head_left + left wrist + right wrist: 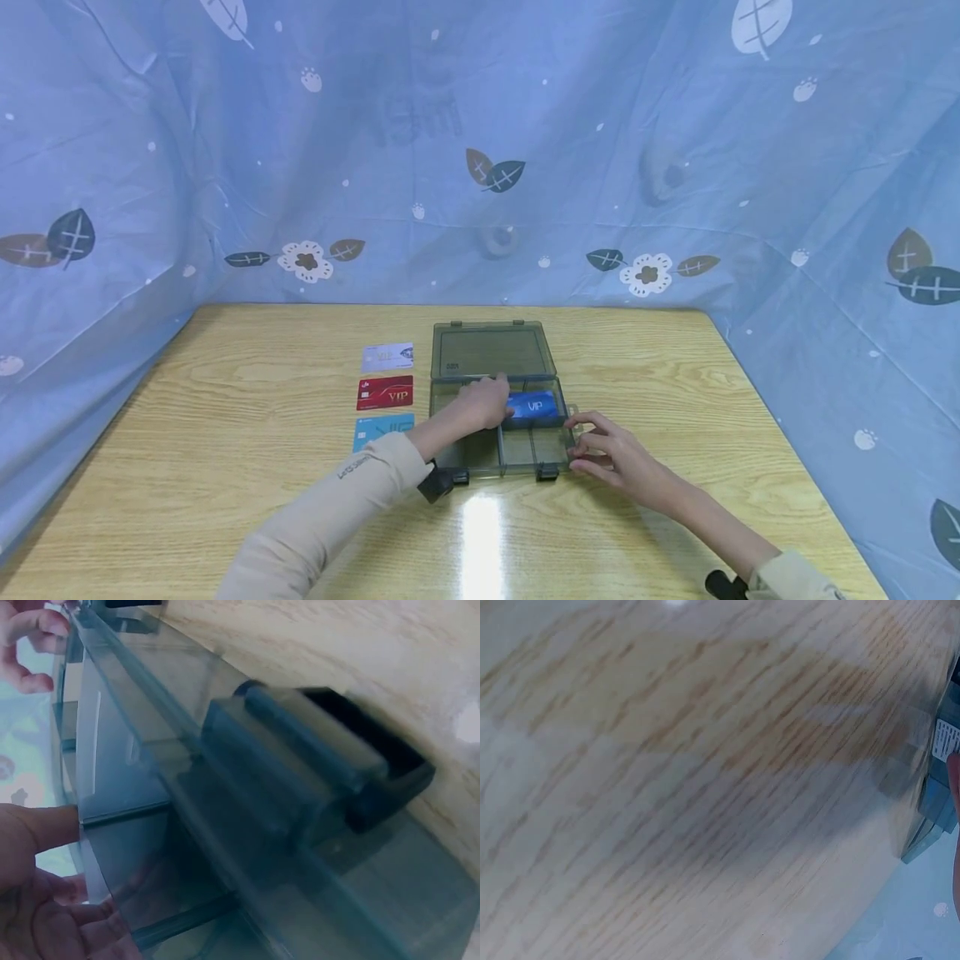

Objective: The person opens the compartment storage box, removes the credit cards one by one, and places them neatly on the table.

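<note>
A clear divided organizer box [558, 457] lies on the table with its lid [491, 350] folded back. My left hand [483, 402] reaches over its middle and pinches the left end of a blue VIP card [534, 405], which lies over the right-hand compartments. In the left wrist view the thumb and fingers of that hand [45, 892] come in beyond the front wall, near the dividers. My right hand [618, 458] rests at the box's right edge, fingers loosely bent and fingertips at the side wall. Only a sliver of a right finger [955, 784] shows in the right wrist view.
Left of the box, a white card [387, 357], a red VIP card [385, 392] and a light-blue card [378, 429] lie in a column; my left sleeve partly covers the lowest. Black latches [547, 472] line the box's front. A patterned blue cloth [480, 208] hangs behind the wooden table [285, 375].
</note>
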`<action>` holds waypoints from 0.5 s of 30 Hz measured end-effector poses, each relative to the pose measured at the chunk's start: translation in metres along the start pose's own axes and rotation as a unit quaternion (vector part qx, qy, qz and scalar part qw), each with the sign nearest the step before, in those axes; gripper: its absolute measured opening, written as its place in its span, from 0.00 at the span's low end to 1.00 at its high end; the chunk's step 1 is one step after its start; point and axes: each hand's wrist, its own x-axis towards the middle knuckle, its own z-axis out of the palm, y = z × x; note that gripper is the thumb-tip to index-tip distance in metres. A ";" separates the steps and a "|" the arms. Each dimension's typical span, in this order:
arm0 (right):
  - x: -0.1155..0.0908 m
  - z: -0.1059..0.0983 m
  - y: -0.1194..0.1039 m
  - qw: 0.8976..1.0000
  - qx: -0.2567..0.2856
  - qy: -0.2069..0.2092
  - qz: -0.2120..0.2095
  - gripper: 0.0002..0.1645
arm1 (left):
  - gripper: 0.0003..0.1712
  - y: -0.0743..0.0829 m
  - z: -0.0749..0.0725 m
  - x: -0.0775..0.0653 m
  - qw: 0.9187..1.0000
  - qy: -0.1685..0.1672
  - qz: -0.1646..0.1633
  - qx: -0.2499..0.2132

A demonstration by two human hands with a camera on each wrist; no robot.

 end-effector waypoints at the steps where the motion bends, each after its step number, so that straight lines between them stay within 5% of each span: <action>1: 0.000 0.000 0.000 1.000 0.003 0.000 0.002 0.05 | 0.36 0.000 0.000 0.000 1.000 -0.005 -0.002 -0.010; 7: -0.001 -0.001 0.001 1.000 0.006 0.003 0.004 0.04 | 0.30 0.001 0.004 -0.001 0.998 -0.026 0.001 -0.052; 12: 0.000 -0.001 0.001 1.000 0.003 0.007 -0.003 0.04 | 0.14 0.008 0.003 0.001 0.998 -0.037 0.027 0.040; 15: 0.000 -0.001 0.001 1.000 0.007 0.004 -0.003 0.04 | 0.15 0.012 0.001 0.003 0.994 -0.061 0.030 0.088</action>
